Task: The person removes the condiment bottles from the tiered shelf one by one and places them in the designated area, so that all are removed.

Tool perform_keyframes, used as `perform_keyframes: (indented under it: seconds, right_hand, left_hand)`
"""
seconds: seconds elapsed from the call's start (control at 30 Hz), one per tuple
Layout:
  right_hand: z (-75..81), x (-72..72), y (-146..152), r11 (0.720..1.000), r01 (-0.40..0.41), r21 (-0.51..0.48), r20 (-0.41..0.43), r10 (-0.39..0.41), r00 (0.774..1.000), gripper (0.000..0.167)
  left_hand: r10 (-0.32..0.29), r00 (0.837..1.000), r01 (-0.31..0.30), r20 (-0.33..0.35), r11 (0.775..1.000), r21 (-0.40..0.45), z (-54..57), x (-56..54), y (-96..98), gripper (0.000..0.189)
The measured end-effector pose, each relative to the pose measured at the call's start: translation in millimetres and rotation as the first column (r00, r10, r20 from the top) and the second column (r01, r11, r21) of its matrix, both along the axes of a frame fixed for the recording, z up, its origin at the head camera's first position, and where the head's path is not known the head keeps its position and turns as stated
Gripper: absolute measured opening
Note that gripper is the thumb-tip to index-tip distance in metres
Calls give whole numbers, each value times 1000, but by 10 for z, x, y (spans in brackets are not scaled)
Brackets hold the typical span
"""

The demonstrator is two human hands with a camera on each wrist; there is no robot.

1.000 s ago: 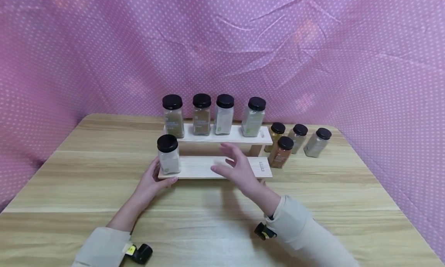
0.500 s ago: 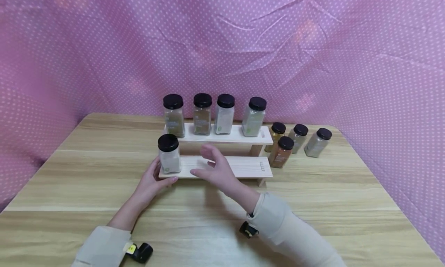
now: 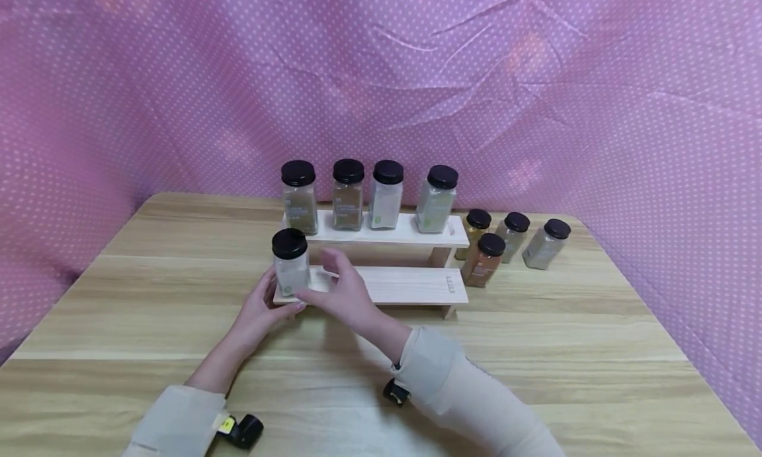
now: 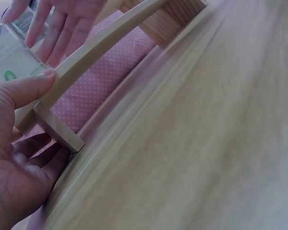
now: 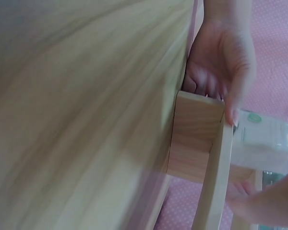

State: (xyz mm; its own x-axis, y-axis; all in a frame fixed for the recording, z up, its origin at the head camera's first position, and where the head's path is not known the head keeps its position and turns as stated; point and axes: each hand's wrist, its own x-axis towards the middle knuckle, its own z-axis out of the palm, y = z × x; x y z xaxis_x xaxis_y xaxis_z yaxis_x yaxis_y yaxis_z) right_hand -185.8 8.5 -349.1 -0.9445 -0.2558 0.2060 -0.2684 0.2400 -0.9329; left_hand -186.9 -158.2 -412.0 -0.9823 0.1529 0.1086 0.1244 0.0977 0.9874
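Note:
A two-tier wooden spice rack [image 3: 405, 286] stands on the table. My left hand [image 3: 257, 317] grips the left end of its lower shelf; in the left wrist view the thumb [image 4: 33, 88] lies on the shelf edge and the fingers curl around the leg [image 4: 60, 128]. A black-lidded spice jar [image 3: 292, 273] of white contents stands upright at that end. Just right of it is my right hand [image 3: 350, 299], thumb and fingers spread apart, the thumb close in front of the jar. Whether it touches the glass, I cannot tell.
Several black-lidded jars, among them a green one [image 3: 436, 206], line the upper shelf [image 3: 381, 237]. Off the rack's right end more jars stand on the table, including an orange-red one [image 3: 483, 266] and a grey one [image 3: 544, 249]. A pink dotted cloth [image 3: 381, 80] hangs behind.
My right hand has moved left along the lower shelf, from near its right half to beside the white jar. My left hand has stayed on the rack's left end.

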Motion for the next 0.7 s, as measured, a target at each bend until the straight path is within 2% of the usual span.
perform_keyframes:
  seconds: [0.2,0.37,0.7]
  right_hand:
    - [-10,5,-131,1000,30,1,-36,-30,999,71]
    - [-13,6,-247,996,76,-45,-11,-77,997,69]
    - [19,37,-378,979,201,31,-43,-200,979,66]
  left_hand:
    - [-11,1000,12,-17,1000,12,-4,6,-8,77]
    - [-14,1000,15,-26,1000,7,6,4,-7,76]
    - [-1,1000,1,-25,1000,-11,4,-12,-3,76]
